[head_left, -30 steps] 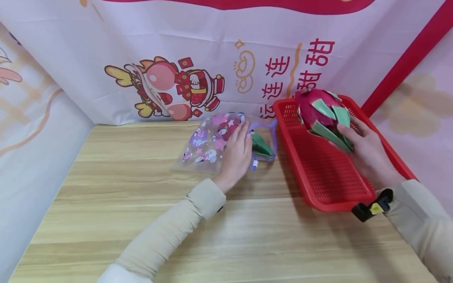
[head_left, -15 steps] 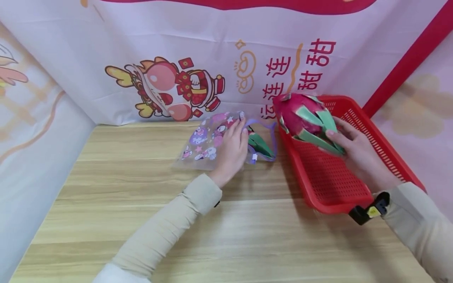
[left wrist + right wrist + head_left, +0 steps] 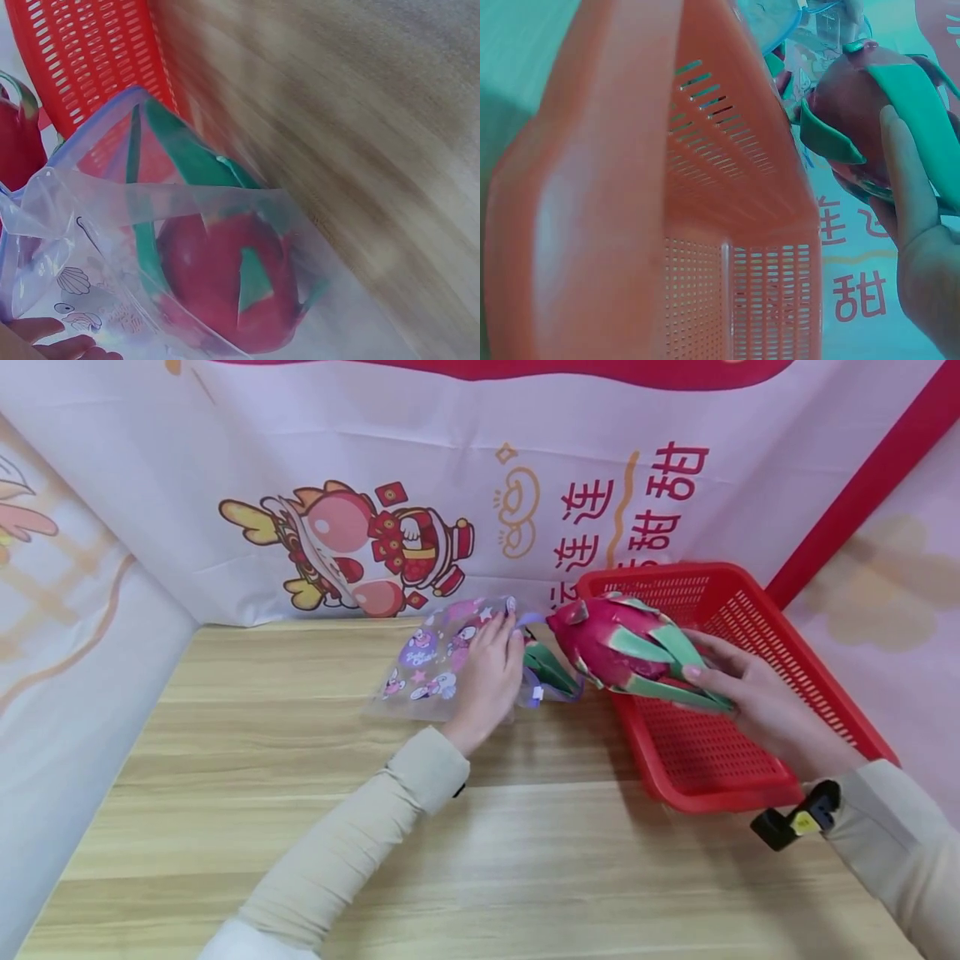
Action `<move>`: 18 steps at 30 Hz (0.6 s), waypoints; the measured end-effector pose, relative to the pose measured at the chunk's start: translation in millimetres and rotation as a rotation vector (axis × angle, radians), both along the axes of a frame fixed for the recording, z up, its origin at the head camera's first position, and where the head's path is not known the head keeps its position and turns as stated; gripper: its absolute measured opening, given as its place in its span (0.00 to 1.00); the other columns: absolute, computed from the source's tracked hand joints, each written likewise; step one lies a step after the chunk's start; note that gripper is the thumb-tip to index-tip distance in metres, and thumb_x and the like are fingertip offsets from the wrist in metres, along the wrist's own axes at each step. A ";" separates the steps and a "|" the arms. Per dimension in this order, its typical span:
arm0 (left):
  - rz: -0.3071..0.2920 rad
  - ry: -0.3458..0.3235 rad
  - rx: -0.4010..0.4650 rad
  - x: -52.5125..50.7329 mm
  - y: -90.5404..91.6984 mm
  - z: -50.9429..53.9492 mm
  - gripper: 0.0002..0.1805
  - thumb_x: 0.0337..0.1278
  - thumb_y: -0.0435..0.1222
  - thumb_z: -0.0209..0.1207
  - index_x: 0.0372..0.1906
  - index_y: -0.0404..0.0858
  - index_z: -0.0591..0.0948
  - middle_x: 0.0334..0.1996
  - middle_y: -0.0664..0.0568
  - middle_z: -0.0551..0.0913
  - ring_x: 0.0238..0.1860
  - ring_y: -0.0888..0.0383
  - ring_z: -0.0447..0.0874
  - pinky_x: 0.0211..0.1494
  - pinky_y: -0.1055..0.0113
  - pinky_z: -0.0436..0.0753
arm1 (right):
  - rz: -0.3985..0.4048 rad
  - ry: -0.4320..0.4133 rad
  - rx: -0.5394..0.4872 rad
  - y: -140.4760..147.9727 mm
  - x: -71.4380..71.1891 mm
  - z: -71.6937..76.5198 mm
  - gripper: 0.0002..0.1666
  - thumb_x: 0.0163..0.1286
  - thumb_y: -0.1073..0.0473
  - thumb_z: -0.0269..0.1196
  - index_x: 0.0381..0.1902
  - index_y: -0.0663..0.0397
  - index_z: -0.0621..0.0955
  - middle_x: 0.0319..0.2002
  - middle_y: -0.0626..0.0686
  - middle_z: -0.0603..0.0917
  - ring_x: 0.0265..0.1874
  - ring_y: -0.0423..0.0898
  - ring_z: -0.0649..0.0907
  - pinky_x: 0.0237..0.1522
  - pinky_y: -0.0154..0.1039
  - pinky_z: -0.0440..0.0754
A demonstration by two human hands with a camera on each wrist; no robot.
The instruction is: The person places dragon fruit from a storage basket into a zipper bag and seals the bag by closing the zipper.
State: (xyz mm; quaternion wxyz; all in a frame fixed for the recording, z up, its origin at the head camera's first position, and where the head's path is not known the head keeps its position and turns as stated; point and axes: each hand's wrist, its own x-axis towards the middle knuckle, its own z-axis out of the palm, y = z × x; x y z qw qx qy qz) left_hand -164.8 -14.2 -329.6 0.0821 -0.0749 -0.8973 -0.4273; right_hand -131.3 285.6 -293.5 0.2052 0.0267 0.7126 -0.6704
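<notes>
At three o'clock in the head view, the right hand [image 3: 765, 706] has its grip pinching the leafy end of a held dragon fruit [image 3: 618, 647] between thumb and fingers. The held dragon fruit is raised and aslant across the line of the basket's left rim, leaf tips to four o'clock, nose to nine. The nose overlaps the bag's mouth in this view; contact cannot be determined. At the centre, the left hand [image 3: 489, 681] has its grip spread flat, fingers straight and resting on a translucent printed bag [image 3: 423, 677]. The bag lies on the bench [image 3: 480, 877], body towards nine o'clock, purple-edged mouth towards three, a white slider [image 3: 537, 694] on that edge. Inside is a bagged dragon fruit [image 3: 225, 274], red body visible through the plastic, green leaves towards the mouth. Just beside the mouth, at three o'clock, stands a perforated red basket [image 3: 645, 756]. A black strap device [image 3: 776, 832] sits at the right wrist, four o'clock. Beige sleeves [image 3: 360, 835] enter from seven and four. A cloth backdrop [image 3: 420, 422] hangs at twelve, bearing a cartoon figure [image 3: 348, 547] at ten and red characters [image 3: 588, 500] towards one.
</notes>
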 end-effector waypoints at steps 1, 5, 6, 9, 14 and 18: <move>0.005 0.000 0.006 -0.2 -0.3 0.4 0.26 0.74 0.43 0.38 0.69 0.38 0.66 0.72 0.43 0.62 0.74 0.47 0.57 0.78 0.55 0.56 | 0.003 -0.002 -0.009 0.5 0.1 0.4 0.37 0.73 0.56 0.53 0.75 0.34 0.54 0.57 0.39 0.68 0.50 0.37 0.75 0.42 0.30 0.85; 0.016 0.005 0.020 -1.8 -0.8 2.3 0.25 0.74 0.43 0.38 0.69 0.38 0.67 0.72 0.44 0.63 0.74 0.47 0.58 0.77 0.54 0.56 | 0.021 -0.011 -0.026 2.0 -0.4 2.8 0.36 0.73 0.57 0.53 0.74 0.35 0.56 0.57 0.41 0.69 0.48 0.37 0.77 0.42 0.32 0.86; 0.017 0.006 0.020 -2.3 -0.8 2.9 0.25 0.74 0.43 0.38 0.69 0.38 0.67 0.72 0.44 0.63 0.74 0.48 0.58 0.77 0.54 0.56 | 0.028 -0.015 -0.007 1.7 -0.6 3.7 0.36 0.73 0.57 0.53 0.74 0.35 0.56 0.57 0.41 0.69 0.48 0.37 0.78 0.42 0.32 0.86; 0.010 0.008 0.007 -4.0 -0.8 4.6 0.26 0.74 0.44 0.37 0.70 0.39 0.66 0.72 0.47 0.63 0.74 0.50 0.58 0.78 0.56 0.56 | 0.050 -0.030 0.071 -3.7 -1.4 6.9 0.36 0.72 0.55 0.54 0.74 0.34 0.55 0.56 0.41 0.69 0.48 0.37 0.77 0.42 0.32 0.85; -0.022 0.013 -0.010 -5.1 0.6 8.3 0.27 0.75 0.46 0.34 0.71 0.39 0.63 0.73 0.51 0.60 0.75 0.53 0.56 0.78 0.61 0.55 | 0.093 -0.019 0.216 -25.5 -5.3 9.9 0.39 0.72 0.48 0.54 0.76 0.33 0.52 0.57 0.42 0.68 0.51 0.38 0.75 0.46 0.30 0.83; -0.032 0.023 0.014 -5.2 1.9 8.7 0.27 0.75 0.45 0.35 0.72 0.38 0.61 0.74 0.52 0.58 0.75 0.54 0.55 0.78 0.62 0.54 | 0.116 -0.010 0.260 -41.8 -6.1 9.8 0.42 0.70 0.45 0.55 0.76 0.36 0.51 0.60 0.46 0.67 0.53 0.42 0.74 0.49 0.32 0.83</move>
